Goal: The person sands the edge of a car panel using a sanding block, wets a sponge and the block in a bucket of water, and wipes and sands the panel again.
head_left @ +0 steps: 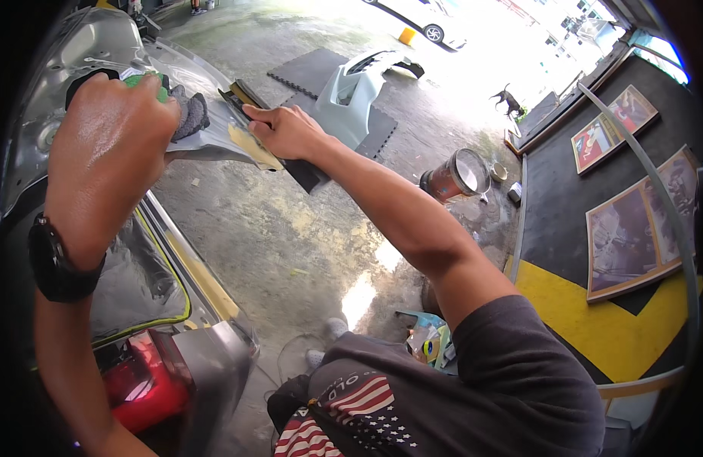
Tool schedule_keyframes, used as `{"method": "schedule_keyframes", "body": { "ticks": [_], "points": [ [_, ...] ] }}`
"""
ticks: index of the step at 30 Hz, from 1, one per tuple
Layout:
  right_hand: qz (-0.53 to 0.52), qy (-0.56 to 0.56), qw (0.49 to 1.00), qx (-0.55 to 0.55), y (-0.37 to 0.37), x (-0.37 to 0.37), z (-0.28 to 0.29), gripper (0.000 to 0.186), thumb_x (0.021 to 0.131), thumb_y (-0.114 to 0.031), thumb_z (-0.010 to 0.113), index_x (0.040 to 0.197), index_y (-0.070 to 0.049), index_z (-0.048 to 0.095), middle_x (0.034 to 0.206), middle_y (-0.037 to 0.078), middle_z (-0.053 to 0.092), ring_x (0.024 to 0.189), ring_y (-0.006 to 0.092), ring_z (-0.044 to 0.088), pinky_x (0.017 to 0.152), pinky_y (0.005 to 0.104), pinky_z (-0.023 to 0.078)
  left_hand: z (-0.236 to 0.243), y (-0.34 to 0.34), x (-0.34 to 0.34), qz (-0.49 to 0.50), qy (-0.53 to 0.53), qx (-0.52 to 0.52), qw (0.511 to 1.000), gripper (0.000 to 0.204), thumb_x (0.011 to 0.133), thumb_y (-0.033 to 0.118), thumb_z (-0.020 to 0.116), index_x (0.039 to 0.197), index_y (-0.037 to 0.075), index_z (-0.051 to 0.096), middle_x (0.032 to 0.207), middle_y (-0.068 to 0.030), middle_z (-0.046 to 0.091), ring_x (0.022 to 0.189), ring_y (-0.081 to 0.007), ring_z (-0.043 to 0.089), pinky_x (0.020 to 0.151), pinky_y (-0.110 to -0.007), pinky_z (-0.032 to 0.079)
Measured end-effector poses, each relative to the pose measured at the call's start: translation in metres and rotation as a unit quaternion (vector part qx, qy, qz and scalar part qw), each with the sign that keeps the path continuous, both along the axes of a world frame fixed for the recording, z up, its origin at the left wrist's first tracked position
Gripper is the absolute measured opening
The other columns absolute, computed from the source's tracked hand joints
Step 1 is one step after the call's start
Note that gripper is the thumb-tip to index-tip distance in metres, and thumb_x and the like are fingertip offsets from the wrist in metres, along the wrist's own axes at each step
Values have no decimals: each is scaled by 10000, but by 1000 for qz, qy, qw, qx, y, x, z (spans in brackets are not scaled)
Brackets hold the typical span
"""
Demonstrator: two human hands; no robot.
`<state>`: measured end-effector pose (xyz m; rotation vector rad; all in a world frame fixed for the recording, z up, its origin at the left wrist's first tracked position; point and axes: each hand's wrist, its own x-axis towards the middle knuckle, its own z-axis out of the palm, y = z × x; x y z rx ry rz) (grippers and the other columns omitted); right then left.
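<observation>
Long dark block (309, 176) at the silver panel (190, 70)'s edge — right hand (290, 134) has fingers clamped on it. Yellowish patch (252, 145) on, no coat over it — looks partway, finishing left. Left hand (111, 145) by grey cloth (190, 114), can't tell its fingers.

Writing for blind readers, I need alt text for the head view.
Person's right hand holds a dark flat tool beside a yellowish patch on a silver car panel; left hand by grey cloth. Beyond, a pale bumper.

A car body workshop: loose pale bumper (359, 107), yellow-patched silver panel (217, 135), stained concrete floor (252, 228).
</observation>
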<state>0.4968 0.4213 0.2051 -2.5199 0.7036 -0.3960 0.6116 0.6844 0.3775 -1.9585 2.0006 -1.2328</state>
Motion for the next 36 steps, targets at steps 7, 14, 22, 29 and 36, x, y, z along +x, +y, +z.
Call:
{"method": "schedule_keyframes", "body": {
  "ticks": [7, 14, 22, 29, 36],
  "points": [
    [-31, -2, 999, 8, -11, 5, -1, 472, 1068, -402, 570, 1509, -253, 650, 917, 211, 780, 790, 274, 755, 849, 379, 578, 0, 0, 4, 88, 17, 76, 993, 308, 744, 101, 868, 1018, 59, 734, 1005, -119, 697, 968, -309, 706, 930, -444, 497],
    [-31, 39, 998, 41, -4, -4, 1, 491, 1042, -429, 549, 1506, -311, 660, 959, 196, 790, 832, 312, 760, 866, 427, 584, -1, 0, 4, 61, 17, 51, 997, 250, 737, 92, 852, 950, 59, 725, 979, -129, 699, 926, -320, 713, 904, -454, 519],
    [-28, 25, 994, 103, 2, -6, -2, 471, 1066, -426, 594, 1519, -307, 642, 792, 198, 752, 688, 253, 698, 808, 378, 568, 0, 1, 3, 33, -15, 31, 999, 117, 749, 50, 793, 848, 50, 729, 925, -143, 698, 858, -338, 718, 837, -460, 550],
    [96, -96, 990, 42, 8, -42, -16, 482, 1081, -405, 594, 1549, -291, 614, 743, 222, 668, 640, 253, 610, 757, 406, 542, 7, 2, -2, 42, 7, 50, 998, 115, 787, 52, 772, 892, 54, 725, 928, -124, 698, 851, -335, 707, 797, -447, 524],
    [-221, -63, 949, 214, 50, -293, -145, 531, 1065, -325, 635, 1589, -287, 555, 1299, 187, 767, 1134, 229, 720, 1043, 362, 508, 24, 8, -21, 46, 43, 75, 995, 391, 815, 387, 877, 948, 41, 752, 948, -141, 703, 847, -358, 701, 799, -450, 519]
  ]
}}
